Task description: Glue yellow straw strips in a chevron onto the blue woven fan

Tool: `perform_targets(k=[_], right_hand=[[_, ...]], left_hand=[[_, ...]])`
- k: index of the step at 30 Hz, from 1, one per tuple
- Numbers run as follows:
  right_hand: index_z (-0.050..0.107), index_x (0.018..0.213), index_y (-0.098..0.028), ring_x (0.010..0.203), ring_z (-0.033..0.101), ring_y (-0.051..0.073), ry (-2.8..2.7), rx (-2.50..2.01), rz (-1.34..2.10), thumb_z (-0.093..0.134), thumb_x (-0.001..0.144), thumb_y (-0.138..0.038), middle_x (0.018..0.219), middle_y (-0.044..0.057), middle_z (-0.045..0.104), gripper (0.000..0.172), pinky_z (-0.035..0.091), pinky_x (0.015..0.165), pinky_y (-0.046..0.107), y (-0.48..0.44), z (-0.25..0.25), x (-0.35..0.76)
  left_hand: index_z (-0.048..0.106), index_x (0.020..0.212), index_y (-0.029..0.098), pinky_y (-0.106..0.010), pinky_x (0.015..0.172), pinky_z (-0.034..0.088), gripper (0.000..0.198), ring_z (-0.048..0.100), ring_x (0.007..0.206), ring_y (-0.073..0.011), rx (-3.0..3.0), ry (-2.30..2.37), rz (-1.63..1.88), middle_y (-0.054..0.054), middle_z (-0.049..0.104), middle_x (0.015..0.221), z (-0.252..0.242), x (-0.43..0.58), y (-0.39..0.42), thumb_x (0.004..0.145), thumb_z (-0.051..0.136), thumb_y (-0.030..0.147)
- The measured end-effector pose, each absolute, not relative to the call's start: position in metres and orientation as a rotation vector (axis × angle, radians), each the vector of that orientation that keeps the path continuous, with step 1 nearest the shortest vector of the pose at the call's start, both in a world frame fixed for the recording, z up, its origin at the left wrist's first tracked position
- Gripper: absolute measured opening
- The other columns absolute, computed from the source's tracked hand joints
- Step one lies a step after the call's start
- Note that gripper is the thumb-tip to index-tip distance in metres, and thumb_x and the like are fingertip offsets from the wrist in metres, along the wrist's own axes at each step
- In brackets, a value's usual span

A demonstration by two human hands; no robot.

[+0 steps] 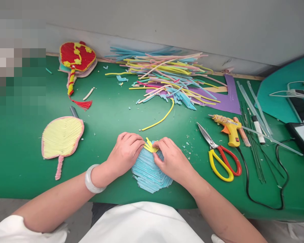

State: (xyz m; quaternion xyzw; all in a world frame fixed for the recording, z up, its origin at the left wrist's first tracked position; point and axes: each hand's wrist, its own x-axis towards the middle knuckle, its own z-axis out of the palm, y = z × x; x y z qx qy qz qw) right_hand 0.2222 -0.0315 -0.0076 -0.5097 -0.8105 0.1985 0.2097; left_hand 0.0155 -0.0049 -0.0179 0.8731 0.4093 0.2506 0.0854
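Note:
A light blue panel of pipe cleaners laid side by side in slanting rows [152,175] lies at the table's front edge between my hands. At its top sit several short yellow pipe cleaner pieces [149,147]. My left hand [125,150] is closed, its fingertips pinching the left end of the yellow pieces. From the other side, my right hand [172,160] grips their right end between thumb and fingers, with its thumb over the blue panel. A curved yellow pipe cleaner [162,120] lies just beyond my hands.
Scissors [218,152], a yellow glue gun [226,128] with a black cord, and dark green wires [254,148] lie right. A loose pipe cleaner pile [167,72] is at the back. A pale yellow fan [62,138] and a red fan [77,57] lie left.

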Motion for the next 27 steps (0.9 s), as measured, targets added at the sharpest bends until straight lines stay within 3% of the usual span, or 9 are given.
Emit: perform_targets(k=[6, 12, 27], right_hand=[[0.055, 0.098, -0.019, 0.093, 0.057, 0.025, -2.252, -1.425, 0.557, 0.054, 0.087, -0.01, 0.096, 0.009, 0.059, 0.014, 0.052, 0.081, 0.041, -0.0313, -0.0074, 0.2218], [0.055, 0.099, -0.018, 0.092, 0.057, 0.026, -2.254, -1.433, 0.561, 0.054, 0.087, -0.01, 0.096, 0.009, 0.059, 0.015, 0.052, 0.082, 0.042, -0.0311, -0.0075, 0.2216], [0.057, 0.097, -0.017, 0.091, 0.057, 0.025, -2.235, -1.426, 0.554, 0.056, 0.086, -0.01, 0.095, 0.009, 0.059, 0.013, 0.053, 0.08, 0.04, -0.0304, -0.009, 0.2219]], left_hand=[[0.063, 0.104, 0.018, -0.043, 0.092, 0.043, 0.017, 0.061, 0.095, -0.0212, 2.62, 1.24, 0.722, -0.007, 0.069, 0.099, -0.0194, 0.0176, -0.0031, 0.098, 0.048, 0.016], [0.06, 0.126, 0.022, -0.045, 0.091, 0.042, 0.037, 0.057, 0.095, -0.0218, 2.71, 1.201, 0.668, -0.008, 0.066, 0.102, -0.0251, 0.0173, -0.0022, 0.095, 0.044, 0.007], [0.063, 0.114, 0.016, -0.049, 0.102, 0.04, 0.028, 0.059, 0.097, -0.0222, 2.748, 1.213, 0.701, -0.009, 0.065, 0.102, -0.0244, 0.0175, -0.0031, 0.093, 0.048, 0.005]])
